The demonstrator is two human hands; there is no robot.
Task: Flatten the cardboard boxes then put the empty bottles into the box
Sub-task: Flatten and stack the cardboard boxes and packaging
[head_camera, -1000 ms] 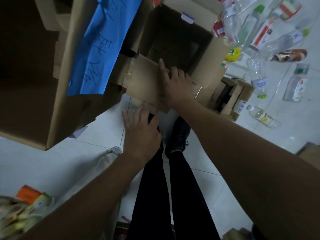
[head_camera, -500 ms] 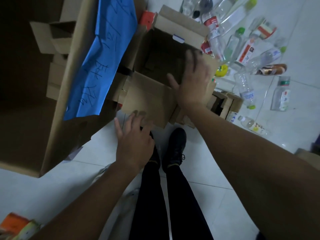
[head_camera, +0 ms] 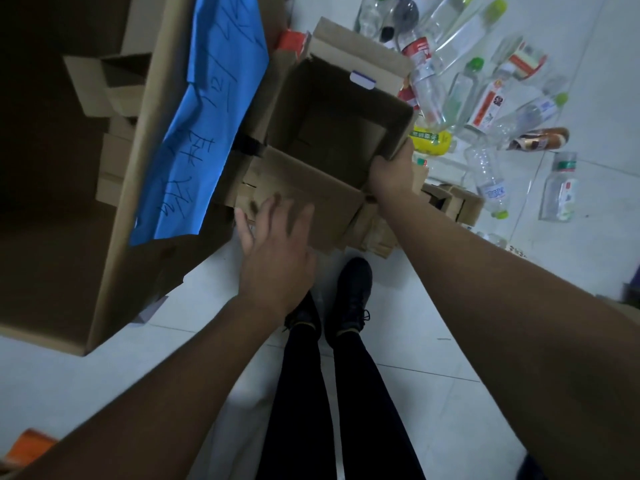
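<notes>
An open brown cardboard box [head_camera: 332, 109] stands on the floor ahead of my feet, its inside empty and dark. My right hand [head_camera: 393, 169] grips the box's near right corner, fingers wrapped over the rim. My left hand [head_camera: 273, 247] hovers with spread fingers over the box's near flap [head_camera: 311, 195], holding nothing. Several empty clear plastic bottles [head_camera: 485, 98] lie scattered on the white tile floor to the right of the box.
A large cardboard box [head_camera: 69, 202] with a blue handwritten sheet [head_camera: 207, 126] fills the left side. Smaller cardboard pieces [head_camera: 450, 202] lie right of my right wrist. My black shoes [head_camera: 353, 292] stand on the white tiles just below the box.
My right hand slid from the near flap across the box opening to its right corner and closed on the rim. My left hand rose toward the near flap.
</notes>
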